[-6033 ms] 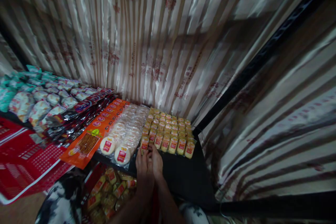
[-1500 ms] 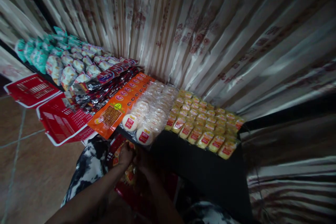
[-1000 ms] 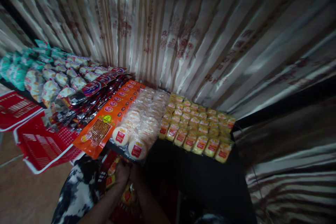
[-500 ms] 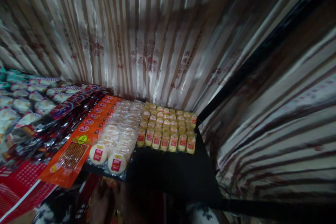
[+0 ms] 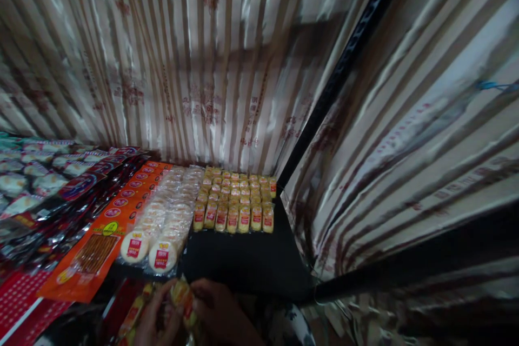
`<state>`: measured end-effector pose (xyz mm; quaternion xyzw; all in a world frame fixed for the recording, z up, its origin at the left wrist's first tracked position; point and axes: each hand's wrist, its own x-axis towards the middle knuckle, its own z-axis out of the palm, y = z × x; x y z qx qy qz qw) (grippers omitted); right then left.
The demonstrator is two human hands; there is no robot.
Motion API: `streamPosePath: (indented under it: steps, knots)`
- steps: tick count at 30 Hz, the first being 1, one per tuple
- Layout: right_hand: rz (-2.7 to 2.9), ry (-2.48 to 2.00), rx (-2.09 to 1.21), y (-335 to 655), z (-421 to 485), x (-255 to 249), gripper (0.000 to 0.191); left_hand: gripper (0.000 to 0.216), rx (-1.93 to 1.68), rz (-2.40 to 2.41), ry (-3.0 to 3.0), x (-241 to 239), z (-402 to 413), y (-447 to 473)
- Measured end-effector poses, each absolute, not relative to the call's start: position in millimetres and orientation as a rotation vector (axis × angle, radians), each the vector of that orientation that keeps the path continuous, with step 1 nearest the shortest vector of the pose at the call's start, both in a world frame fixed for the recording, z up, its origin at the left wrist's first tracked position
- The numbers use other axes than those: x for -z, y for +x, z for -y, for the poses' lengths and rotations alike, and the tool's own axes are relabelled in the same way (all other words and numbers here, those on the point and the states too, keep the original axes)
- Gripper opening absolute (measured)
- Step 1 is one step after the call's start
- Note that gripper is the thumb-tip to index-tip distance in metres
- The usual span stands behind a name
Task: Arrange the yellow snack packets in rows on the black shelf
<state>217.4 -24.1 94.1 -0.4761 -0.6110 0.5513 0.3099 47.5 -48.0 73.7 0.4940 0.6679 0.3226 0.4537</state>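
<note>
At the bottom of the head view, my left hand [image 5: 159, 318] and my right hand [image 5: 221, 308] both grip a yellow snack packet [image 5: 183, 298] with a red label. It is tilted between my fingers, below the shelf's front edge; its lower part is dim. More yellow packets [image 5: 132, 313] lie beside my left hand, in what looks like a red container. Beyond my hands, rows of matching yellow packets [image 5: 232, 219] stand on the black shelf [image 5: 243, 259]. To their left lie clear-wrapped round rice crackers [image 5: 162, 255].
Orange snack packs [image 5: 95, 254] overlap left of the crackers. Dark shiny packets [image 5: 52, 227] and white packets [image 5: 44, 181] fill the far left. A red perforated basket [image 5: 24, 297] sits at lower left. Striped plastic sheeting [image 5: 211, 65] hangs behind, beside a black post [image 5: 324, 102].
The view has shifted so the shelf goods sit further left. My hands have risen from below the shelf edge, and the yellow packet between them now shows clearly.
</note>
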Motion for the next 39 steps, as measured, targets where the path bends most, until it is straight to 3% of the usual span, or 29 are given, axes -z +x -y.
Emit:
streamPosePath:
  steps: [3, 7, 12, 16, 23, 30, 34, 39]
  knots:
    - [1.527, -1.068, -1.491, 239.8, 4.3, -124.1, 0.028, 0.061, -0.886, -1.615, 1.207, -105.8, 21.5, 76.4]
    - [1.416, -1.075, -1.293, 269.0, -26.0, -141.3, 0.032, 0.055, -1.046, -1.491, 1.375, -141.0, -22.8, 122.6]
    - [1.301, -1.214, -0.922, 309.8, -63.7, -142.7, 0.036, 0.041, -1.029, -1.379, 1.581, -170.3, -82.9, 178.2]
    - [1.227, -1.335, -0.627, 342.1, -81.8, -140.9, 0.042, 0.042, -1.022, -1.287, 1.618, -188.8, -118.9, 228.5]
    - [1.084, -1.482, -0.213, 379.9, -101.5, -117.3, 0.052, 0.039, -0.919, -1.193, 1.826, -188.2, -160.3, 302.0]
    - [1.12, -1.543, -0.145, 399.2, -110.0, -92.8, 0.056, 0.032, -0.915, -1.202, 2.06, -174.1, -198.8, 331.8]
    - [1.127, -1.58, -0.232, 399.9, -108.1, -89.9, 0.054, 0.032, -0.893, -1.203, 2.113, -168.3, -206.8, 339.7]
    - [1.066, -1.597, -0.439, 395.7, -114.8, -91.0, 0.065, 0.036, -0.777, -1.25, 2.313, -158.1, -209.4, 346.0]
